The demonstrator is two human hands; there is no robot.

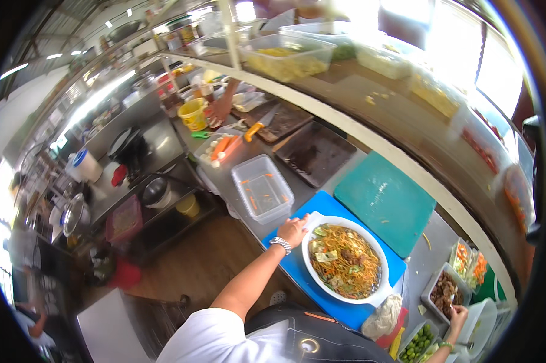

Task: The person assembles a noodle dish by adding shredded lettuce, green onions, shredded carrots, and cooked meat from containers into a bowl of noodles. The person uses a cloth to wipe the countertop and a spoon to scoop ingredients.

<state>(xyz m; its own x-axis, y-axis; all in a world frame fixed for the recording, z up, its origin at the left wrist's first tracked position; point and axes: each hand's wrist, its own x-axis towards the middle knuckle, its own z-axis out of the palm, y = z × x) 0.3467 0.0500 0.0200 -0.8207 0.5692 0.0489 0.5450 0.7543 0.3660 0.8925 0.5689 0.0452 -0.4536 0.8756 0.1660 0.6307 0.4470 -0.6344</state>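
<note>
My left hand, a silver watch on its wrist, grips the near-left rim of a white oval dish filled with fried noodles and vegetables. The dish rests on a blue cutting board at the counter's edge. My right hand is low at the right, reaching among small tubs of food next to a tub of dark cooked meat. Whether it holds anything cannot be made out.
A teal cutting board lies beyond the dish. A clear plastic tub stands left of it, then a dark tray and a wooden board with an orange-handled knife. Another person's hand works beside a yellow cup. A tub of green limes sits near me.
</note>
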